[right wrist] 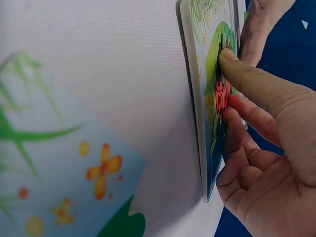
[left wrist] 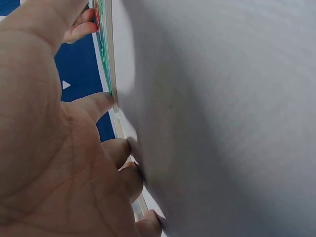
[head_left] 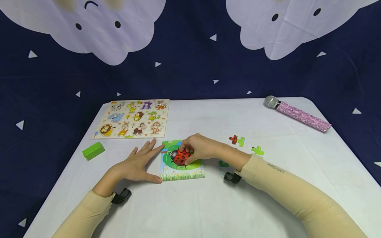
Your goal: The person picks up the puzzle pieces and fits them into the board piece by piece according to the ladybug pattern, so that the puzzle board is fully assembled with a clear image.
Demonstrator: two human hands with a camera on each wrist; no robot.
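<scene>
A small square ladybug puzzle board (head_left: 183, 175) lies on the white table. My left hand (head_left: 138, 165) is spread flat beside it, with index finger and thumb touching its left edge near the upper and lower corners. Over the ladybug picture (head_left: 179, 158), my right hand (head_left: 200, 147) has thumb and fingertips bent together. In the right wrist view, thumb and fingers of the right hand (right wrist: 276, 128) pinch a red ladybug puzzle piece (right wrist: 223, 96) at the board's surface. Its outline is partly hidden by the fingers.
Loose jigsaw pieces lie right of the board: a red-and-green one (head_left: 240, 141), a green one (head_left: 257, 150) and one partly under the right forearm (head_left: 223, 164). An animal puzzle board (head_left: 165, 122), green block (head_left: 93, 151) and pink glittery microphone (head_left: 300, 115) lie farther out.
</scene>
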